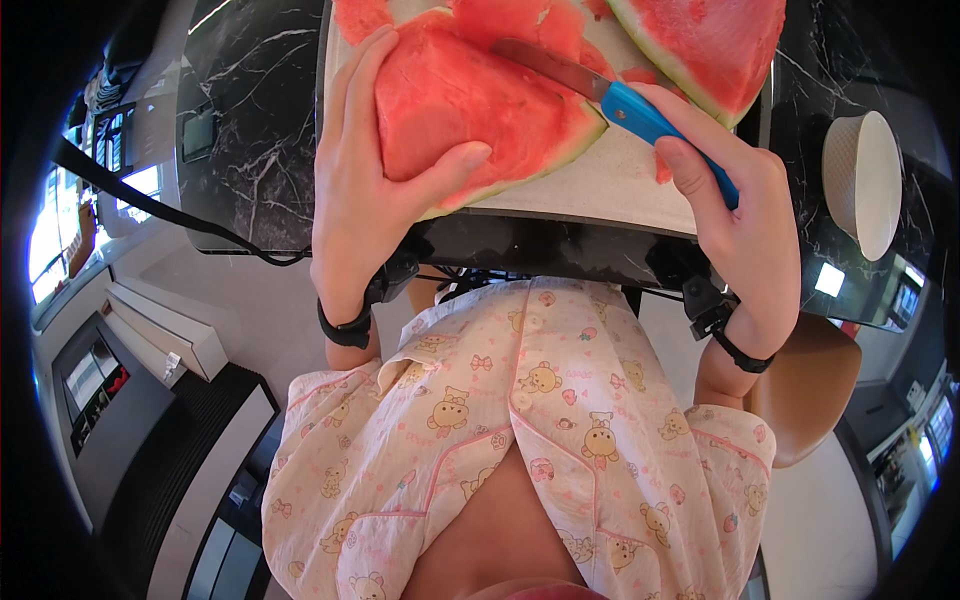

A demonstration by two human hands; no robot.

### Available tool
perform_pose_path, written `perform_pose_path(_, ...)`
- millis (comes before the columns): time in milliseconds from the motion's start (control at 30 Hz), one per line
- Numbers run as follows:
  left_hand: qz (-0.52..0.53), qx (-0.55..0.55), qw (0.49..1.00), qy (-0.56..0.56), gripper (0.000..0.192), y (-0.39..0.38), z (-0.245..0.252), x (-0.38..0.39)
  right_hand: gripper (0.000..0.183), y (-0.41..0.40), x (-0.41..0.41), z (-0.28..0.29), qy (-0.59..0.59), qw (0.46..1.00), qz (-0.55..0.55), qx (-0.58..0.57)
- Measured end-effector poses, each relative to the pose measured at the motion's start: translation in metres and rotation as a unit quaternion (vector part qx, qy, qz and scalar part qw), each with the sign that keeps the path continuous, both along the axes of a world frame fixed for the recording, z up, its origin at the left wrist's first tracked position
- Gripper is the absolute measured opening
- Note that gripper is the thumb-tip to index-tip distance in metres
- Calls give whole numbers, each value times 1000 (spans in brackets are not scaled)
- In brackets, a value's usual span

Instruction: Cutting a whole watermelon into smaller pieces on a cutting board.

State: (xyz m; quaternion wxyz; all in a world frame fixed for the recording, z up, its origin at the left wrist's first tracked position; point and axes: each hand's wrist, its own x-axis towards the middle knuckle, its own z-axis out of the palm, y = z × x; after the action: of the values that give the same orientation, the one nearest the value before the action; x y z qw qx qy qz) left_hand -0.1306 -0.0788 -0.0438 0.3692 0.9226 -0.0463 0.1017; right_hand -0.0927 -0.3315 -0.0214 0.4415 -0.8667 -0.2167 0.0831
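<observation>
My left hand (pixel 375 157) holds a large wedge of watermelon (pixel 465 112), fingers along its left side and thumb on the near part of its red flesh. The wedge rests on a pale cutting board (pixel 600 184), its green rind along the near edge. My right hand (pixel 735 172) grips a knife by its blue handle (pixel 652 120). The knife blade (pixel 555 69) lies at the wedge's far right side, over or against the flesh; its exact contact is unclear. Another watermelon wedge (pixel 712 45) sits at the board's far right. Loose red pieces (pixel 525 22) lie beyond the held wedge.
Beneath the board is a black marble-patterned table (pixel 255 150). A white textured bowl (pixel 862 184) stands on the right. A black cable (pixel 187 217) runs at the left. A brown chair (pixel 810 390) is at the lower right, below the tabletop.
</observation>
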Motion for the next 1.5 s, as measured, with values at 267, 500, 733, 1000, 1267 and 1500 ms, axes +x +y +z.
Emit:
perform_pose_path(267,-10,3,1000,-10,81,1,-1,0,29,-5,-2,-2,73,997,-24,29)
perform_pose_path(500,-25,2,1000,-15,82,3,-1,2,28,-9,-2,1,72,996,-56,14)
perform_pose_path(733,-32,0,999,-15,84,7,-3,0,28,0,-12,4,26,996,-89,15)
perform_pose_path(1000,-43,-10,999,-18,83,9,-5,2,30,-4,-28,10,44,995,-75,-45)
perform_pose_path(1267,-54,-10,998,-37,86,8,-1,2,33,-15,-30,15,6,985,-154,-75)
perform_pose_path(1500,-57,-88,994,-44,82,8,-8,5,40,22,-13,1,-153,984,-19,-89)
